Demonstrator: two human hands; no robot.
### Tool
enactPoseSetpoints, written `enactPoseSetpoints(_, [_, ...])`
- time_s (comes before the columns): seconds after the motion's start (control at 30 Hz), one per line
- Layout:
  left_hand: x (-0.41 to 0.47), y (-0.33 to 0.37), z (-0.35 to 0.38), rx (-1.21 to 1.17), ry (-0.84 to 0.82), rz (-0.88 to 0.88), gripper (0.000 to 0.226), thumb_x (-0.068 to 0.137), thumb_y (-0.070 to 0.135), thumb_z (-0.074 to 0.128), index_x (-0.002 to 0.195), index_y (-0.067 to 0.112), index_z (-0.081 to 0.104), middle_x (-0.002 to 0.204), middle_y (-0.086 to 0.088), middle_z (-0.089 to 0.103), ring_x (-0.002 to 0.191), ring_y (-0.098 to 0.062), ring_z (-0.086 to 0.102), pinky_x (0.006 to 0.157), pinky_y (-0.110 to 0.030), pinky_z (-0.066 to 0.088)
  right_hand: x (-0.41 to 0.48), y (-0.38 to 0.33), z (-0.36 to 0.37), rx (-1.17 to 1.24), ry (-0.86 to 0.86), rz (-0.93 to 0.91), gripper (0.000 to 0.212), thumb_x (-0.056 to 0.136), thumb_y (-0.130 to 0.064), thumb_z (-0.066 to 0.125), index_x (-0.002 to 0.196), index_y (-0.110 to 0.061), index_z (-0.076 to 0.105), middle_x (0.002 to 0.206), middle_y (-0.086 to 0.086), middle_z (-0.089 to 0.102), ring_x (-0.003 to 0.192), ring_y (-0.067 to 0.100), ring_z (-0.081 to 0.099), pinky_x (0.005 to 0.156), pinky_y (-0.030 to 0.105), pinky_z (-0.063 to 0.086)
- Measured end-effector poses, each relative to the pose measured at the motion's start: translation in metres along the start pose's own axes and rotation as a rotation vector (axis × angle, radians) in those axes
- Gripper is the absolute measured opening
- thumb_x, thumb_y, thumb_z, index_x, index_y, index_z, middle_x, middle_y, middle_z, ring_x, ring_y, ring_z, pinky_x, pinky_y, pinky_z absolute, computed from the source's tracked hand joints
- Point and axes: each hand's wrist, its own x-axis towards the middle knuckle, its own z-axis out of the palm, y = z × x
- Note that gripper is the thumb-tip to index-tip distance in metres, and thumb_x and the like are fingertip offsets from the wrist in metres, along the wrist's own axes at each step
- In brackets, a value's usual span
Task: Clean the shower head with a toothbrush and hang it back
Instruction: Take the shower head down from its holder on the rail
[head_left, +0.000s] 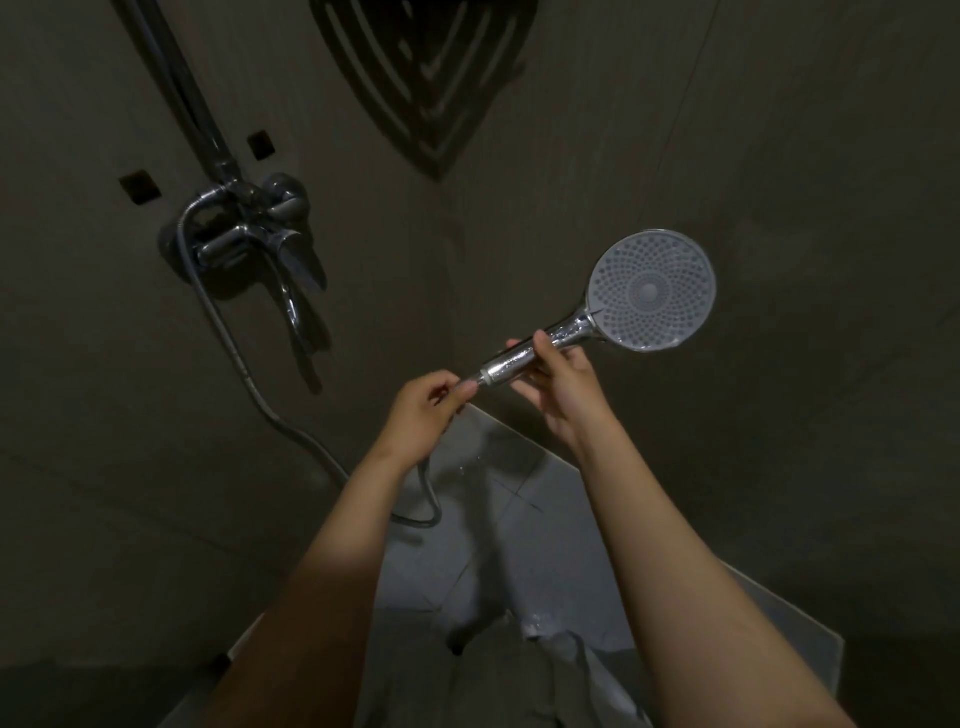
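Observation:
A chrome shower head (652, 291) with a round grey nozzle face is held up in the shower corner, face toward me. My right hand (563, 382) grips its chrome handle from below. My left hand (428, 408) pinches the hose end where it meets the base of the handle. The metal hose (234, 338) loops down from the wall tap and back up under my left hand. No toothbrush is in view.
A chrome mixer tap (254, 228) with a riser pipe (176, 73) is fixed on the left wall. A dark corner shelf (421, 73) hangs high in the corner. Wet grey floor tiles (519, 519) lie below my arms.

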Motion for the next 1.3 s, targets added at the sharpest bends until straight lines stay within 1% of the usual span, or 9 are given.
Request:
enactPoseSetpoints(0.13, [0.003, 0.000, 0.000, 0.010, -0.018, -0.096, 0.042, 0.099, 0.029, 0.042, 0.065, 0.012, 0.059, 0.048, 0.007, 0.052, 0.037, 0.001, 0.038, 0.044, -0.012, 0.031, 0.003, 0.002, 0.002, -0.016, -0.007, 0.000, 0.003, 0.096, -0.014, 0.051, 0.095, -0.016, 0.048, 0.092, 0.010, 0.068, 0.085, 0.019, 0.067, 0.083, 0.041, 0.054])
enactPoseSetpoints(0.3, [0.004, -0.001, 0.001, -0.095, 0.013, -0.071, 0.016, 0.090, 0.015, 0.060, 0.075, 0.019, 0.055, 0.059, 0.005, 0.051, 0.038, 0.003, 0.039, 0.039, -0.013, 0.031, 0.007, 0.003, 0.001, -0.019, -0.003, 0.014, 0.004, 0.095, -0.014, 0.051, 0.096, -0.017, 0.048, 0.092, 0.009, 0.069, 0.088, 0.021, 0.067, 0.084, 0.043, 0.053])
enactPoseSetpoints(0.53, [0.012, 0.005, -0.001, 0.006, -0.024, -0.117, 0.035, 0.098, 0.026, 0.044, 0.064, 0.017, 0.049, 0.055, -0.001, 0.043, 0.032, 0.002, 0.034, 0.041, -0.019, 0.027, 0.010, 0.001, 0.003, -0.014, 0.017, 0.017, 0.004, 0.096, -0.014, 0.050, 0.094, -0.017, 0.048, 0.090, 0.009, 0.069, 0.087, 0.020, 0.066, 0.080, 0.040, 0.055])
enactPoseSetpoints(0.7, [0.013, 0.004, 0.003, -0.061, 0.030, -0.003, 0.021, 0.082, 0.008, 0.068, 0.074, 0.019, 0.053, 0.062, 0.007, 0.052, 0.047, 0.010, 0.048, 0.049, -0.005, 0.035, 0.013, -0.001, 0.003, -0.018, 0.025, 0.015, 0.004, 0.096, -0.015, 0.050, 0.097, -0.017, 0.048, 0.094, 0.009, 0.068, 0.090, 0.021, 0.066, 0.077, 0.038, 0.055])
enactPoseSetpoints(0.87, [0.019, 0.011, -0.001, 0.080, -0.004, 0.041, 0.029, 0.094, 0.017, 0.053, 0.065, 0.019, 0.053, 0.053, 0.007, 0.047, 0.044, 0.005, 0.042, 0.048, -0.010, 0.030, 0.015, -0.006, 0.007, 0.002, 0.015, 0.002, 0.003, 0.096, -0.015, 0.050, 0.098, -0.017, 0.048, 0.094, 0.010, 0.067, 0.090, 0.021, 0.065, 0.077, 0.038, 0.056])
enactPoseSetpoints(1.0, [0.021, 0.010, -0.001, -0.034, -0.021, -0.100, 0.044, 0.100, 0.029, 0.037, 0.063, 0.013, 0.055, 0.038, 0.007, 0.049, 0.035, 0.002, 0.040, 0.042, -0.009, 0.032, 0.015, -0.007, 0.009, 0.002, -0.009, -0.001, 0.005, 0.096, -0.014, 0.050, 0.100, -0.015, 0.048, 0.091, 0.010, 0.069, 0.088, 0.021, 0.067, 0.066, 0.033, 0.060])
enactPoseSetpoints(1.13, [0.019, 0.008, 0.000, -0.094, 0.016, -0.058, 0.015, 0.092, 0.018, 0.057, 0.077, 0.016, 0.054, 0.058, 0.003, 0.052, 0.034, 0.002, 0.039, 0.037, -0.011, 0.030, 0.015, -0.009, 0.011, -0.017, -0.030, -0.016, 0.006, 0.096, -0.012, 0.050, 0.100, -0.016, 0.048, 0.093, 0.010, 0.068, 0.088, 0.020, 0.067, 0.065, 0.031, 0.060])
enactPoseSetpoints(1.2, [0.020, 0.010, -0.002, -0.061, 0.014, -0.042, 0.018, 0.090, 0.014, 0.060, 0.073, 0.016, 0.052, 0.058, 0.002, 0.051, 0.036, 0.003, 0.041, 0.040, -0.012, 0.032, 0.016, -0.009, 0.011, -0.015, -0.032, -0.021, 0.006, 0.096, -0.013, 0.050, 0.100, -0.016, 0.048, 0.091, 0.009, 0.070, 0.087, 0.019, 0.067, 0.064, 0.031, 0.059])
enactPoseSetpoints(1.3, [0.020, 0.013, -0.007, -0.065, 0.045, -0.100, 0.041, 0.099, 0.027, 0.040, 0.064, 0.012, 0.055, 0.041, 0.007, 0.048, 0.032, 0.003, 0.038, 0.040, -0.011, 0.030, 0.019, -0.013, 0.010, 0.046, -0.020, -0.007, 0.004, 0.096, -0.015, 0.049, 0.100, -0.016, 0.049, 0.086, 0.006, 0.073, 0.087, 0.019, 0.068, 0.065, 0.032, 0.060])
